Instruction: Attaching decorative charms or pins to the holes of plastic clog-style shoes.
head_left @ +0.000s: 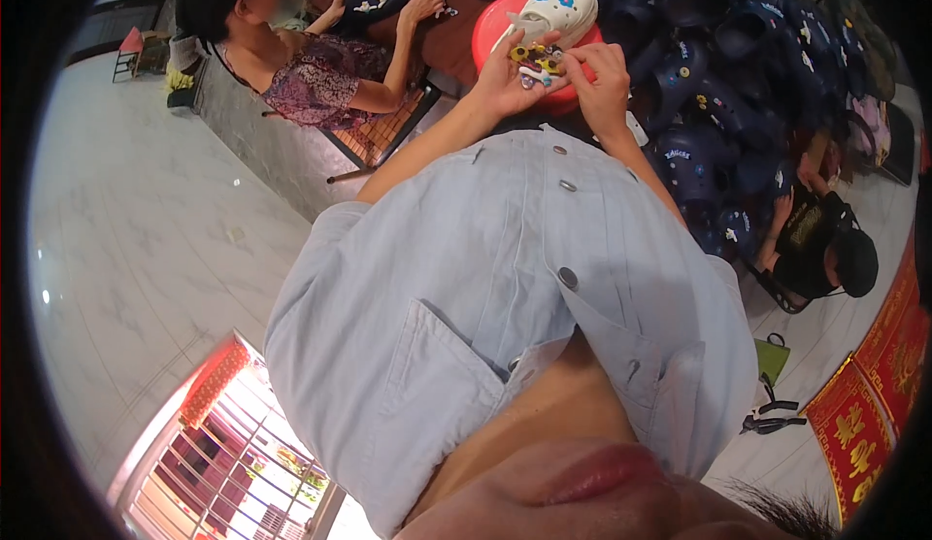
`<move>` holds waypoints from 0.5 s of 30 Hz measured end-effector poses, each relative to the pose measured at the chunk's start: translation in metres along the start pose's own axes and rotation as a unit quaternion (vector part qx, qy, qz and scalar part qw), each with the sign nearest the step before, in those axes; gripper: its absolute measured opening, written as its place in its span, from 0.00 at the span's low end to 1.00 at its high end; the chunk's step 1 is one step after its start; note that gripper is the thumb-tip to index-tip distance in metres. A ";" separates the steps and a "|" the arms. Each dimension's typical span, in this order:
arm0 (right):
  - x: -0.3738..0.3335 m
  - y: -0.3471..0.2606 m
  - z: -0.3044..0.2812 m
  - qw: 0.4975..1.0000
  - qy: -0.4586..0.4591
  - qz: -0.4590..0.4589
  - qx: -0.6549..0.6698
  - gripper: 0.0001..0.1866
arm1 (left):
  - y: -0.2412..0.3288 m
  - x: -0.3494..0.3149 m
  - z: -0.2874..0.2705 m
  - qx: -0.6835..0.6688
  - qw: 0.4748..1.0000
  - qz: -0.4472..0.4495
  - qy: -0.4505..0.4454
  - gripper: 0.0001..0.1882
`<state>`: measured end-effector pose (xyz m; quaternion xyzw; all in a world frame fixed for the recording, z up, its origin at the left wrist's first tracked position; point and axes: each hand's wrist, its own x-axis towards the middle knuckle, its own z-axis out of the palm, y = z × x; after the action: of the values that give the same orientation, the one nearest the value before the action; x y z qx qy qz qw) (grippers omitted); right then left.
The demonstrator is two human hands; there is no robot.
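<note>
Charms (536,63): small, glossy cluster, yellow and dark with white and purplish bits; rounded, moulded-looking shapes, finer detail too small to read. They lie in the left hand (503,86), far side of the wearer's body, palm up, fingers loosely spread beneath them. Right hand (604,79) comes in from the right, thumb and fingers drawn narrow at the cluster's edge; cannot tell whether a piece is pinched.

Just beyond the hands: white clog (573,22), smooth, holed upper, blue flowers (566,1) on it. Under it, a round, smooth red base (488,24); basin or stool, cannot tell.

Far right: dark blue clogs (670,79), heaped, some bearing small decorations. Far left: co-worker (320,79) in patterned top, hands at a dark clog (369,1) with white ornaments.
</note>
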<state>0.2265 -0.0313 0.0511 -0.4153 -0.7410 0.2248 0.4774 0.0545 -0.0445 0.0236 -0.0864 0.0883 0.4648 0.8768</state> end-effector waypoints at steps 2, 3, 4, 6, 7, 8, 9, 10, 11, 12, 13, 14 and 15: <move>0.002 -0.001 0.002 1.000 0.006 0.009 -0.004 0.04 | 0.005 0.002 -0.002 0.003 1.000 -0.013 -0.009 0.28; 0.002 -0.002 0.003 1.000 0.010 0.016 -0.006 0.04 | 0.009 0.004 -0.006 0.010 1.000 -0.019 -0.022 0.29; 0.002 -0.005 0.004 1.000 0.012 0.019 -0.008 0.04 | 0.012 0.004 -0.009 0.017 0.999 -0.025 -0.034 0.29; 0.002 -0.009 0.006 1.000 0.005 -0.002 -0.010 0.05 | 0.016 0.006 -0.004 -0.001 0.998 -0.045 -0.037 0.29; 0.002 -0.009 0.008 1.000 0.009 0.002 -0.014 0.05 | 0.017 0.007 -0.002 -0.020 0.997 -0.058 -0.041 0.29; 0.001 -0.008 0.009 0.999 0.002 -0.016 -0.030 0.06 | 0.019 0.008 -0.001 -0.019 0.997 -0.065 -0.040 0.29; 0.000 -0.009 0.010 0.998 -0.005 -0.034 -0.047 0.08 | 0.021 0.010 -0.001 -0.013 0.997 -0.067 -0.030 0.29; -0.001 -0.010 0.009 0.998 -0.001 -0.030 -0.051 0.08 | 0.022 0.011 -0.001 -0.007 0.997 -0.069 -0.020 0.29; -0.001 -0.014 0.009 0.998 -0.001 -0.026 -0.049 0.08 | 0.022 0.012 0.000 -0.006 0.997 -0.076 -0.019 0.29; 0.000 -0.016 0.007 0.999 -0.001 -0.023 -0.047 0.09 | 0.022 0.014 0.002 0.007 0.997 -0.070 0.009 0.28; 0.000 -0.015 0.005 0.999 0.004 -0.019 -0.051 0.09 | 0.022 0.016 0.003 0.021 0.997 -0.064 0.037 0.27; 0.001 -0.011 0.000 0.998 0.033 -0.022 -0.057 0.09 | 0.022 0.018 0.006 0.022 0.997 -0.071 0.038 0.27; 0.001 -0.007 -0.005 0.996 0.060 -0.025 -0.062 0.08 | 0.023 0.018 0.007 0.021 0.995 -0.075 0.063 0.23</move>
<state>0.2284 -0.0346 0.0586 -0.4382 -0.7335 0.1416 0.4999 0.0460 -0.0159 0.0251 -0.1036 0.1465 0.3893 0.9035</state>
